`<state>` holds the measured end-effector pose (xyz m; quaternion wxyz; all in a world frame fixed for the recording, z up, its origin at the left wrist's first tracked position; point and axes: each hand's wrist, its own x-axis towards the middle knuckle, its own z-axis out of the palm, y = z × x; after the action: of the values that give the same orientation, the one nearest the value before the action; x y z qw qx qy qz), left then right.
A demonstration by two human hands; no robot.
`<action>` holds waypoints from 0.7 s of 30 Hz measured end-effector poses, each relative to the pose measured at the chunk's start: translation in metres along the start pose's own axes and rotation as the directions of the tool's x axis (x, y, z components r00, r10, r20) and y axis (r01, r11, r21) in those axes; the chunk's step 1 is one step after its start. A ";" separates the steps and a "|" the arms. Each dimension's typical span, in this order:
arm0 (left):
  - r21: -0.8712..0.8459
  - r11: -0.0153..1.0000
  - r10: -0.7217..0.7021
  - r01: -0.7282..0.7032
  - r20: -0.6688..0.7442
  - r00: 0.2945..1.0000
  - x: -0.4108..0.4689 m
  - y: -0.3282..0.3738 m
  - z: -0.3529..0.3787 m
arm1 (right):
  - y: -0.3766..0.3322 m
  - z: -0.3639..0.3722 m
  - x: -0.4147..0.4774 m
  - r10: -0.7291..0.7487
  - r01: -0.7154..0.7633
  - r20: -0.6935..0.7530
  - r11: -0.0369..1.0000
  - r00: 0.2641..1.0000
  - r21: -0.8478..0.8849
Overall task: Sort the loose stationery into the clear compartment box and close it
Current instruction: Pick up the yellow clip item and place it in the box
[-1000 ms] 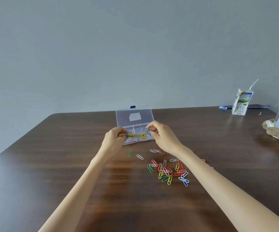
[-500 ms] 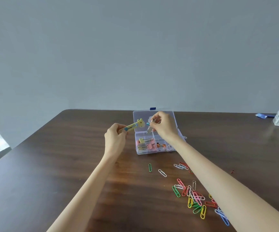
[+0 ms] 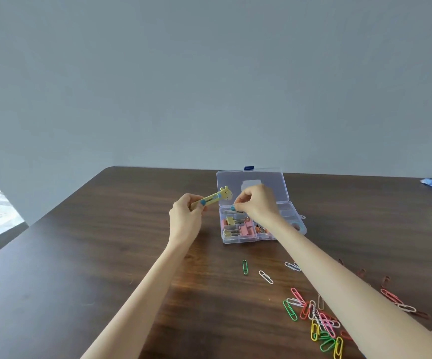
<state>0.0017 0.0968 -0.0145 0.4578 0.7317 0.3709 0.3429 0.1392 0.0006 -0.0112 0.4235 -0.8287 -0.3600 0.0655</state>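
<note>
- One second ago both hands held the yellow giraffe-shaped piece [image 3: 216, 196] level between them, just above the front of the clear compartment box [image 3: 239, 240].
- The hands have since come apart. The left hand [image 3: 185, 220] grips the tail of the giraffe-shaped piece with its fingers curled round it, the giraffe head tilted up toward the open lid [image 3: 274, 182].
- The right hand [image 3: 257, 203] pinches a small blue bit [image 3: 233, 208] between thumb and fingertips, and in the last half second it has dipped closer to the box's rear left compartment. What the bit is cannot be told at this size; it may have come off the giraffe-shaped piece.
- The box sits on the table [image 3: 106, 255] under the right hand, with its lid standing back and the blue latch [image 3: 248, 168] at the top edge. Pink and yellow binder clips [image 3: 238, 226] already fill the front compartments.
- The likely step in hand is dropping the blue bit into a compartment, with the giraffe-shaped piece to follow.
- The task looks far from done. A heap of coloured paper clips [image 3: 318, 320] lies loose on the table near the right forearm, with a few strays between heap and box, and the lid is not yet shut.
</note>
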 end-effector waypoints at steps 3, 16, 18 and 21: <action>-0.016 1.000 0.003 -0.003 0.023 1.000 -0.003 0.004 0.003 | 0.001 -0.004 0.000 -0.022 0.022 0.009 1.000 1.000 0.000; 0.105 0.988 0.093 -0.117 0.215 0.972 -0.004 0.031 0.056 | 0.039 -0.059 -0.004 -0.029 0.046 -0.113 0.987 0.993 0.154; 0.133 0.981 0.107 -0.143 0.246 0.963 -0.002 0.034 0.069 | 0.048 -0.069 -0.003 0.003 0.010 -0.112 0.993 0.994 0.116; 0.173 0.967 0.134 -0.187 0.281 0.950 0.002 0.036 0.086 | 0.061 -0.079 -0.003 0.032 -0.021 -0.130 0.996 0.991 0.083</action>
<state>0.0830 0.0522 -0.0108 0.3989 0.8408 0.2771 0.2389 0.2027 -0.0758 -0.0076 0.4790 -0.8180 -0.3171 0.0311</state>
